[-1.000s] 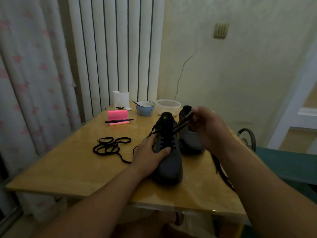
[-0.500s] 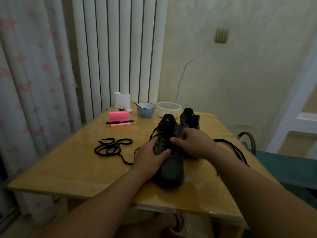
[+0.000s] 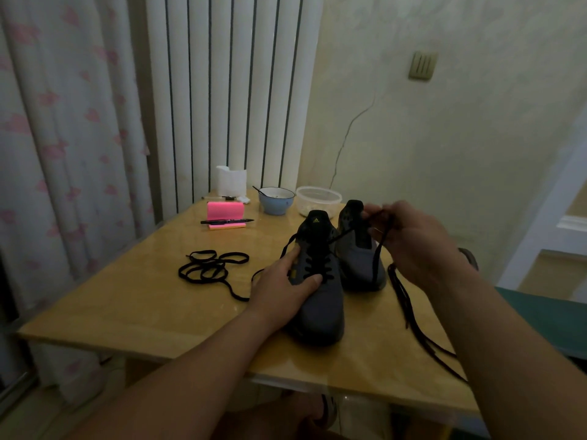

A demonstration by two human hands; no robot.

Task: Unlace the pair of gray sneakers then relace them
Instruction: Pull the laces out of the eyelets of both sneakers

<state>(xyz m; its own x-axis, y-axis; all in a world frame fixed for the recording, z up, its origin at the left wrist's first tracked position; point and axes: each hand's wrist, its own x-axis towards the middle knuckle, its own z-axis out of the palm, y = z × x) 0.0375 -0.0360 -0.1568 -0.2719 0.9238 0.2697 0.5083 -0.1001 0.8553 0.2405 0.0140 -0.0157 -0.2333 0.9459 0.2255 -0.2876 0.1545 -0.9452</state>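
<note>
Lengthwise, front sneaker (image 3: 322, 303) runs near-far — toe end nearest.

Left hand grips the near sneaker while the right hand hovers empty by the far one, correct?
Not empty. The head view shows the right hand pinching a black lace, held up by the far sneaker. The left hand does grip the near sneaker.

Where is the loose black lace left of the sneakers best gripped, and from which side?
Pinch the free tail of the loose lace from above, near the left hand: it lies single, flat on the table; the rest is tangled loops.
</note>
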